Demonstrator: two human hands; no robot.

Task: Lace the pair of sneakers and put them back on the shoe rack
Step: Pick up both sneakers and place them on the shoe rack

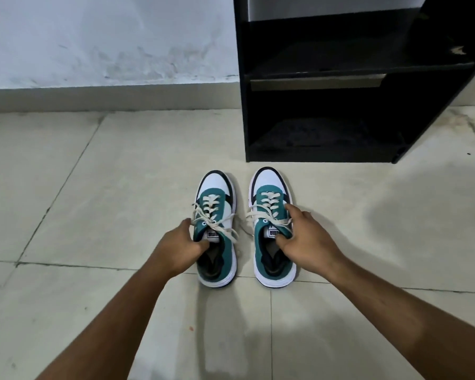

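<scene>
The left hand (179, 244) grips the left sneaker (215, 231) at its collar: the thumb lies along the shoe's outer side, and the fingers curl down into the opening just behind the tongue label, closed on the collar edge. This teal, white and black sneaker stands upright on the tiled floor (80, 187), toe pointing away from the hand, with cream laces (211, 215) threaded through the eyelets and tied, loose ends trailing to the right of the hand. Just beside it, not touching, stands the right sneaker (272, 229), also laced and upright. The right hand (305, 237) clamps its collar likewise: thumb inside the opening by the tongue, index finger lying along the outer side. Beyond both hands, past the toes, stands the black shoe rack (340, 78), its two shelves open toward the sneakers.
</scene>
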